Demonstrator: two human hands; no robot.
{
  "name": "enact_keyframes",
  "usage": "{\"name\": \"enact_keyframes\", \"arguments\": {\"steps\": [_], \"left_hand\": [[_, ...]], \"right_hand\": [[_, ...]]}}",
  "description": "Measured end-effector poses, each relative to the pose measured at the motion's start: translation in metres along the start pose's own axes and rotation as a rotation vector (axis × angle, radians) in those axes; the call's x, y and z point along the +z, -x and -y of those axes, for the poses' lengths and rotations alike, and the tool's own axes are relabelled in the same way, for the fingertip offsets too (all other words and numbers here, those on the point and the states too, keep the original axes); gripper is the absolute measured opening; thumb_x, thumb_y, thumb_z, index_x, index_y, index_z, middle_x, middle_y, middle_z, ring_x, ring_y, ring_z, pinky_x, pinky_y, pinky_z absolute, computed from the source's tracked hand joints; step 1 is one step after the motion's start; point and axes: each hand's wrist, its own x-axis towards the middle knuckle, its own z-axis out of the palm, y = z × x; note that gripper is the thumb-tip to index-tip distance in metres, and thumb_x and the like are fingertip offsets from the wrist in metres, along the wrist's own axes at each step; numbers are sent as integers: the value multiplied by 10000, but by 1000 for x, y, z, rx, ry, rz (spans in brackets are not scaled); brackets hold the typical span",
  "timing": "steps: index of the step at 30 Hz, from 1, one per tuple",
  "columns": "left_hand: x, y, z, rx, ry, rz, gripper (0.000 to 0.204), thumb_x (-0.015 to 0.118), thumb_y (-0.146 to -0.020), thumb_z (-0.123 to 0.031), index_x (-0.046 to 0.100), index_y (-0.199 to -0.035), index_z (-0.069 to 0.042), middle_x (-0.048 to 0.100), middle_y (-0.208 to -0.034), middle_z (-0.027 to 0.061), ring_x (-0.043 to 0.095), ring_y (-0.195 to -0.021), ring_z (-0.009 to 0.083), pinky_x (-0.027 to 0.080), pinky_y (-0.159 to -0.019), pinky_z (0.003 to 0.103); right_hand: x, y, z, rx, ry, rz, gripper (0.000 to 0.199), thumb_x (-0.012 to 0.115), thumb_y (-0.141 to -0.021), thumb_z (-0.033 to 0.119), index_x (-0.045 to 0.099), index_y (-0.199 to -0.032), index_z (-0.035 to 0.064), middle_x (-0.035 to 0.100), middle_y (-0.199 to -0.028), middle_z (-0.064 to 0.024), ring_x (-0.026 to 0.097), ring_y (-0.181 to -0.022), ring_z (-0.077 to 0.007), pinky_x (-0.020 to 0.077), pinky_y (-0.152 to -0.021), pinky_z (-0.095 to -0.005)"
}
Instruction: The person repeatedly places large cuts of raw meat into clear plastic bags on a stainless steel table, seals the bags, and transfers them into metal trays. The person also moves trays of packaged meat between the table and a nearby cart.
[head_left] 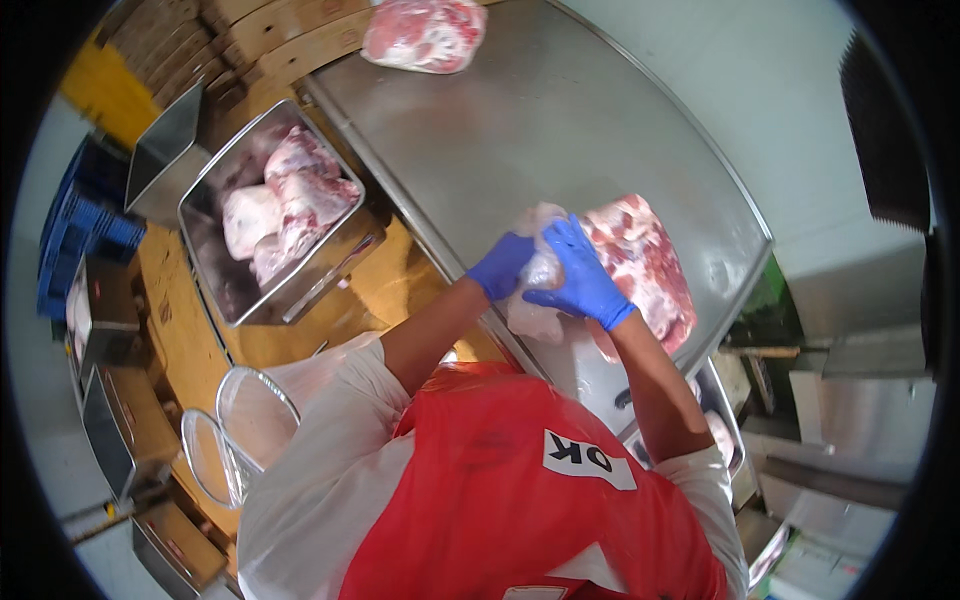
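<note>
On the steel table I hold a crumpled, whitish, see-through plastic bag with both hands, in blue gloves. My left hand grips its left side, fingers curled in. My right hand is closed over its right side, close to the other hand. What is inside the bag, if anything, I cannot make out. Just right of my right hand, a large slab of raw red-and-white meat lies flat, partly behind my glove and forearm. A wrapped-looking piece of meat rests at the table's far end.
Left of the table stands a deep steel tub with several meat pieces. Wire hoops with clear plastic are by my left arm. Blue crates stack at far left. A small dark object lies by my right forearm.
</note>
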Motion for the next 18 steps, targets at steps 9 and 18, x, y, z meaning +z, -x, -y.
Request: {"name": "enact_keyframes", "arguments": {"steps": [9,18], "left_hand": [[-12,48,-84,-230,-291,20,815,775,-819,-482,472,-1374,32,572,-1334,187,571,-1213,275,433,-1055,416],[-42,126,-111,-400,337,-401,826,694,-888,-542,337,-1517,-142,452,-1463,149,478,-1329,280,514,-971,431]], "right_hand": [[27,-20,26,25,-228,-124,672,772,-721,189,507,-1316,27,563,-1259,-190,563,-1141,-386,471,-981,-432],[49,-82,68,97,-733,-298,625,748,-806,86,444,-1342,-15,545,-1262,-158,554,-1153,-231,474,-976,-361]]}}
